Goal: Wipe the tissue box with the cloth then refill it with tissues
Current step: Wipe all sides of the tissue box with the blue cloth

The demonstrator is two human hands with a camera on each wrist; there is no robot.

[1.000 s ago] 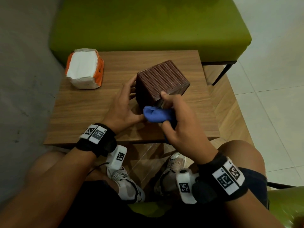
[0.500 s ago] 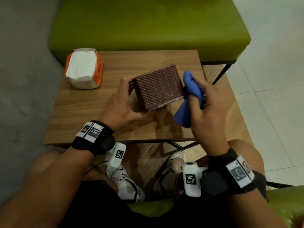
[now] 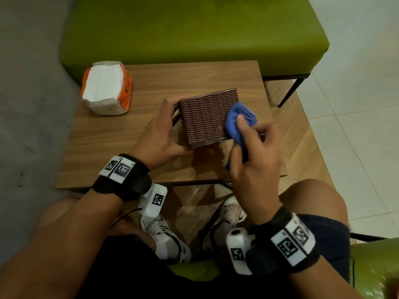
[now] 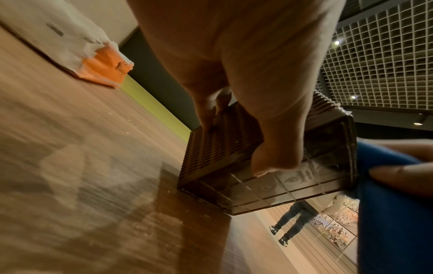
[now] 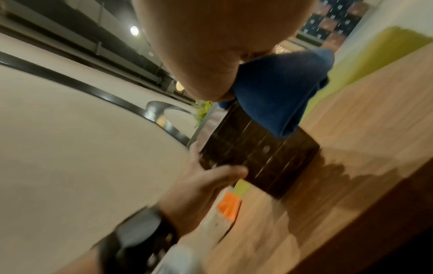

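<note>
The brown woven tissue box point(image 3: 205, 119) is tipped up on the wooden table point(image 3: 103, 145), one ribbed face turned toward me. My left hand point(image 3: 170, 128) grips its left side, fingers over the far corner and thumb on the near base panel point(image 4: 269, 183). My right hand point(image 3: 248, 139) holds the bunched blue cloth point(image 3: 239, 124) and presses it with the forefinger against the right edge of that ribbed face. In the right wrist view the cloth point(image 5: 281, 89) lies over the dark box point(image 5: 257, 152). The orange and white tissue pack point(image 3: 106, 87) sits at the table's far left, its top open.
A green upholstered bench point(image 3: 194, 29) runs along the far side of the table. A grey wall is at the left and white floor tiles at the right. My knees and shoes are under the table's near edge. A person point(image 4: 293, 222) stands in the distance.
The left hand has turned the box, so a ribbed face looks up at me. The right hand carried the cloth from the near lower face round to the right edge.
</note>
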